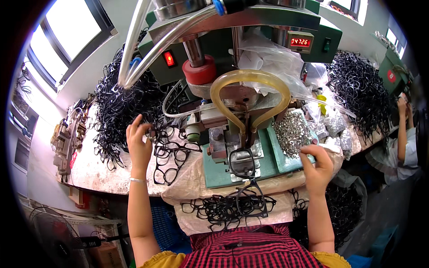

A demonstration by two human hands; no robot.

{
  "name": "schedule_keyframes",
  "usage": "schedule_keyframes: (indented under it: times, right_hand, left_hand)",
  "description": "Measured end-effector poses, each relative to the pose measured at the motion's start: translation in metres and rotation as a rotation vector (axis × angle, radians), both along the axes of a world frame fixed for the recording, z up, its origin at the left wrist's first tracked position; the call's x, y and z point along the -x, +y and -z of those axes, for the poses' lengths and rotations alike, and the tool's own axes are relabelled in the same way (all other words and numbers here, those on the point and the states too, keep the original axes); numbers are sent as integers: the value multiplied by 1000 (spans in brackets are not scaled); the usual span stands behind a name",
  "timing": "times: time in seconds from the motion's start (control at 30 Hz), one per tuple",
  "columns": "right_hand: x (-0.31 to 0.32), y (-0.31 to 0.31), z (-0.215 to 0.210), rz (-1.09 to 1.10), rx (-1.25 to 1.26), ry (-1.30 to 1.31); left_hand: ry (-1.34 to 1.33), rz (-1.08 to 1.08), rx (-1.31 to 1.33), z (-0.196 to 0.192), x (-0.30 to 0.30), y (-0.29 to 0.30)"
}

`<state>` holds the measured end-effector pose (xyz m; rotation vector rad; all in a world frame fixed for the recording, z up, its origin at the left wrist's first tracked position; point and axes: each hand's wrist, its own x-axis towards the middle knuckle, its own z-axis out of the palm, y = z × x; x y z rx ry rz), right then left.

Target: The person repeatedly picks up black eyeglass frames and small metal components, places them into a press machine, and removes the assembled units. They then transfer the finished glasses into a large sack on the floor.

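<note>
A black eyeglass frame [251,184] hangs at the front of the green press, one rim against the metal fixture [217,139] and the other lower. Off to its left, my left hand [140,142] is raised beside a large heap of black eyeglass frames [111,98]. Its thumb and a finger curl together near some dark frames; anything between them is too small to tell. My right hand [319,169] pinches thumb and forefinger at the near right edge of a tray [286,166] of small silvery metal parts [290,134]. Whatever sits in that pinch cannot be made out.
Several frames lie on the table [103,178] by my left forearm, and more rest on a cloth [192,223] before my lap. A yellowish hose [250,73] loops above the fixture. Clear bags [335,125] lie at right. Another person's arm [402,134] shows far right.
</note>
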<state>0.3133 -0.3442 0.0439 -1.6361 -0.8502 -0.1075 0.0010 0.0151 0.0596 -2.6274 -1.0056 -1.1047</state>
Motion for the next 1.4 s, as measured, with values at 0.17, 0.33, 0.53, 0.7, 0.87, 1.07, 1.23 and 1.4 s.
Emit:
schedule_keyframes:
  times: [0.17,0.33,0.53,0.7,0.87,1.07,1.23,1.4]
  right_hand:
    - [25,85,-36,-284,-110,-63]
    - [49,96,-21,-346,-234,372]
    - [57,102,-28,-442,-310,482]
    - [64,103,-41,-468,-319,581]
    - [-4,80,-12,251,406,-512]
    - [-29,64,27,181,368,-453]
    - [-25,41,30,132,-187,437]
    - [-29,52,30,-22,-290,697]
  left_hand:
    - [-194,-170,-178,7,2,-14]
    - [2,-237,139,34,30,-89]
    - [145,-451,341,95,84,-82]
    - [-632,-264,622,97,82,-56]
    - [-1472,403,1402,2,28,-103]
    - [-910,726,802,-109,-52,-179]
    - [-526,612,245,-117,-94,-160]
    - [-585,615,255,-120,-109,-167]
